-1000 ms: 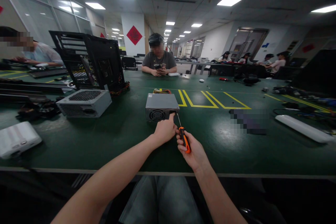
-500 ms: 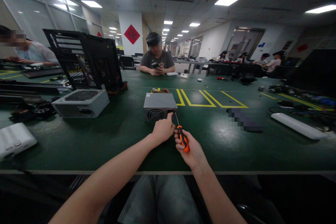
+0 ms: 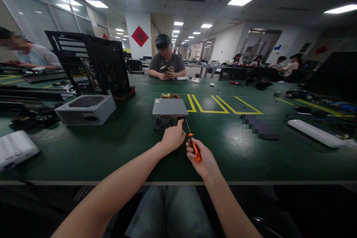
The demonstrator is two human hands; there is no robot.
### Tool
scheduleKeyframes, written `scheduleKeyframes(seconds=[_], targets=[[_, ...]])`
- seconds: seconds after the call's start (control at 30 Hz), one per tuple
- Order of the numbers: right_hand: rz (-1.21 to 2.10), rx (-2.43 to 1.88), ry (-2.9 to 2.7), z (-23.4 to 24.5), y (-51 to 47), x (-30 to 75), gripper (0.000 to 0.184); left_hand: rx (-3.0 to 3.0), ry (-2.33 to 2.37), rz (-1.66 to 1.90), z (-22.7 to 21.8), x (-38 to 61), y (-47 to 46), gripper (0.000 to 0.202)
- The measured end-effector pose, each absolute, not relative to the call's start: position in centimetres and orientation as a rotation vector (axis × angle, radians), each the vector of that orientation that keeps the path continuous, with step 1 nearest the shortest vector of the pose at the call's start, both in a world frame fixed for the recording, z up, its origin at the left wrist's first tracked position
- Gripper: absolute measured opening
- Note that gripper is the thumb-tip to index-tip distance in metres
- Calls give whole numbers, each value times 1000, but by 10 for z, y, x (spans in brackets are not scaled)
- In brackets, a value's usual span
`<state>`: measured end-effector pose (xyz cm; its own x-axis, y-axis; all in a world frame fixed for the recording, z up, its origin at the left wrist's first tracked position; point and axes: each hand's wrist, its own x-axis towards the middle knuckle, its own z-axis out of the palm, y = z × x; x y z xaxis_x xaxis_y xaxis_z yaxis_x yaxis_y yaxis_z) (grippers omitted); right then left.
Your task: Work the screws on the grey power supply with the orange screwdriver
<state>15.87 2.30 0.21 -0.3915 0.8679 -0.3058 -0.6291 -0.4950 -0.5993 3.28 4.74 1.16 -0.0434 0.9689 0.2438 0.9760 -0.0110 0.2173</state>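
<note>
A grey computer power supply (image 3: 170, 106) sits on the green table in front of me, its round fan grille and power socket facing me. My left hand (image 3: 172, 138) reaches to its front right, the index finger stretched out and touching it by the socket, the other fingers curled. Nothing shows in that hand. My right hand (image 3: 203, 156) is closed around the orange and black handle of a screwdriver (image 3: 196, 150). Its thin shaft points up at the power supply's right front edge; whether the tip sits in a screw is too small to tell.
Left of it stand a second power supply (image 3: 86, 109) and a black computer case (image 3: 89, 63). A white device (image 3: 18, 149) lies at the near left, a long white bar (image 3: 315, 133) at the right with cables beyond. Across the table sits a person (image 3: 167, 59) holding something dark.
The screwdriver handle looks slightly turned in my right hand, and the fingers have shifted a little on it. My left hand and the power supply stay in place.
</note>
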Motion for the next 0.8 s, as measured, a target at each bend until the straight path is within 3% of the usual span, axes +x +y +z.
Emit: scheduleKeyframes(seconds=[0.27,0.53,0.8], targets=[[2054,-733,-455,7,24,159,21,-2164,-2202,-495,13,32,47,50],[1989,-734,-479,3,23,159,5,-2176,-2176,-513,12,32,47,50],[2003,-753,-471,6,22,158,14,-2153,-2185,-497,10,32,48,50]])
